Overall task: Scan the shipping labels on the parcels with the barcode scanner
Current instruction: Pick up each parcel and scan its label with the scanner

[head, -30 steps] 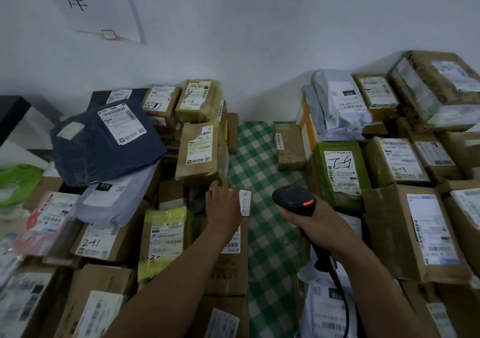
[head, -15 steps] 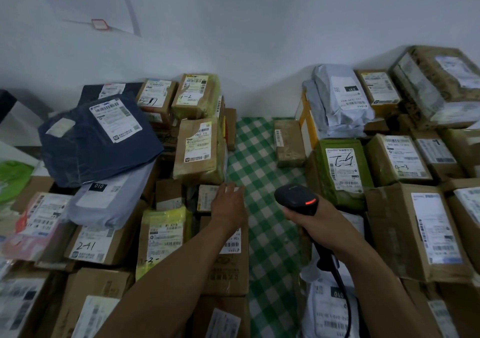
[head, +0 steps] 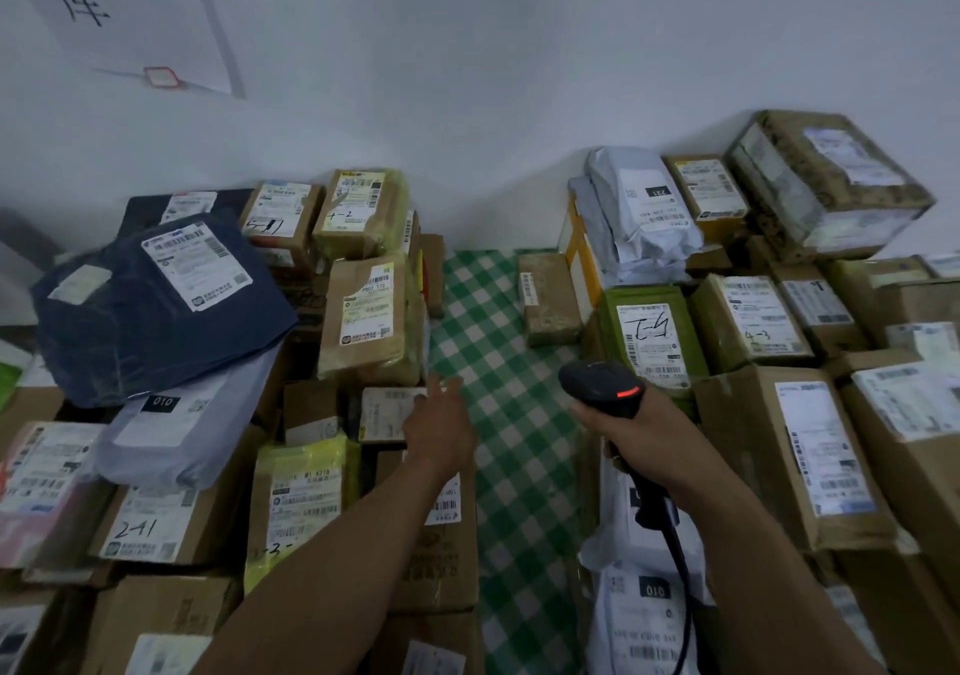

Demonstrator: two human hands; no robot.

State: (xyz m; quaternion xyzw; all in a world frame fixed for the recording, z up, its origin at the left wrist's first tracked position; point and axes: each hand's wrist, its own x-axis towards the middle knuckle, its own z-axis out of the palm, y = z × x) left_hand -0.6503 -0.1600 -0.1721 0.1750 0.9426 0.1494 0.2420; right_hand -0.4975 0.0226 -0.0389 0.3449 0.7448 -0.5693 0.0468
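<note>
The left pile (head: 223, 492) shows many labels (head: 143, 529) face up, some with handwritten numbers. Nothing tells which are already scanned, so the task looks mid-run with most parcels left. A navy bag (head: 156, 305) lies tilted on top of that pile and overhangs its neighbours; a knock could slide it. The left hand (head: 441, 425) reaches forward with a wide grip, fingers straight and holding nothing, at the right edge of a small box (head: 387, 412) whose label faces up; whether it touches is unclear. Between the piles runs a narrow strip of green-checked surface (head: 498, 321), the only bare lane, ending at the wall (head: 467, 103). Over its right edge the right hand (head: 631, 427) holds the scanner (head: 602, 383), grip wrapped round the handle, a red lamp lit, the head aimed away and seemingly not yet on that label. Its cable (head: 680, 570) hangs over white bags (head: 639, 622) beside the right pile (head: 795, 466), whose box corners crowd the arm, so a swing left looks freest.
</note>
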